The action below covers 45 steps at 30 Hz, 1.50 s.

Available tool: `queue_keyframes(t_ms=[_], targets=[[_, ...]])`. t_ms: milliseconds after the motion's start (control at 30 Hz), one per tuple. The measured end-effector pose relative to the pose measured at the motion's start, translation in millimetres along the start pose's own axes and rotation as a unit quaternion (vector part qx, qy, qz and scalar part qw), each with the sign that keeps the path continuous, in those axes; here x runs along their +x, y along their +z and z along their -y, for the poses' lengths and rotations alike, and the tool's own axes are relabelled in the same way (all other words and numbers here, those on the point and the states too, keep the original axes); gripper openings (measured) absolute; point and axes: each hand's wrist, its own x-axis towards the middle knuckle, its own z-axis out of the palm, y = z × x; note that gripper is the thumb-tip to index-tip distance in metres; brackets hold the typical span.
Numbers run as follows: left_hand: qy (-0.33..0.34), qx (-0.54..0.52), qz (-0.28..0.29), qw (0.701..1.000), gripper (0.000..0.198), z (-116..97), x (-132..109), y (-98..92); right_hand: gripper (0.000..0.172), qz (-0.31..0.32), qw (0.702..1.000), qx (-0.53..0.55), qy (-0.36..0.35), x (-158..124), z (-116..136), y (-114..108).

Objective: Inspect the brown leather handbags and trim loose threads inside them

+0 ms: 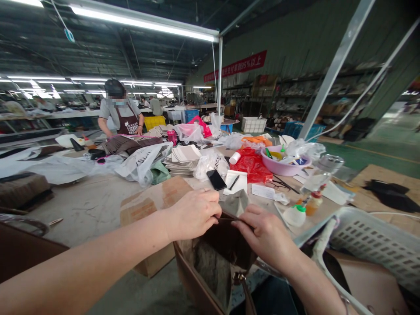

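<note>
A brown handbag (200, 280) stands with its mouth facing up in front of me, and its dark lining shows inside. My left hand (198, 212) pinches the bag's far rim, fingers curled over the edge. Just to the right, my right hand (262, 227) grips the same rim between thumb and fingers. A metal buckle (239, 276) with a strap hangs at the bag's right side. Behind the bag, a cardboard box (144, 214) sits at the table edge, partly covered by my left forearm.
On the table (85, 214) lie a phone (216, 180), a notepad with a pen (234, 182), a red plastic bag (251, 164) and a purple basin (285, 168). Bottles (295, 215) and a plastic basket (377, 232) stand at right. A co-worker (120, 109) works across the table.
</note>
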Motion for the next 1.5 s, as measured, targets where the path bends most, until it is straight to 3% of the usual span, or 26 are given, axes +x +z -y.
queue_keyframes(t_ms=[233,400,533,867,1067,1267,1400,1500], targets=[[-0.031,-0.04,-0.043,0.998,0.015,4.5,-1.6,3.8,0.027,-0.001,1.0,0.007,0.006,1.0,1.0,-2.1],[-0.091,-0.047,-0.017,0.995,0.018,11.6,0.9,10.5,0.03,-0.005,1.0,0.012,0.016,0.5,4.3,-2.1],[-0.116,-0.039,-0.028,0.992,0.018,9.6,1.6,11.3,0.031,-0.002,1.0,0.017,0.021,0.7,6.6,-2.2],[-0.111,0.009,-0.03,0.993,0.019,7.7,-0.2,17.6,0.035,0.01,0.999,-0.018,0.031,1.1,11.9,-0.1],[-0.131,0.015,-0.032,0.991,0.016,2.6,-0.8,15.8,0.044,0.074,0.996,-0.038,0.038,0.2,16.5,-17.1],[-0.128,-0.031,-0.058,0.99,0.004,4.6,-1.0,13.6,0.03,0.041,0.994,-0.099,-0.009,20.8,22.1,-18.2],[-0.156,-0.044,-0.118,0.98,0.042,2.2,-12.5,-2.2,0.028,0.058,0.989,-0.136,-0.02,33.3,23.2,-7.6],[-0.197,0.007,-0.084,0.977,0.047,-1.5,-24.8,-13.0,0.028,0.056,0.989,-0.133,-0.03,36.3,23.9,-7.5]])
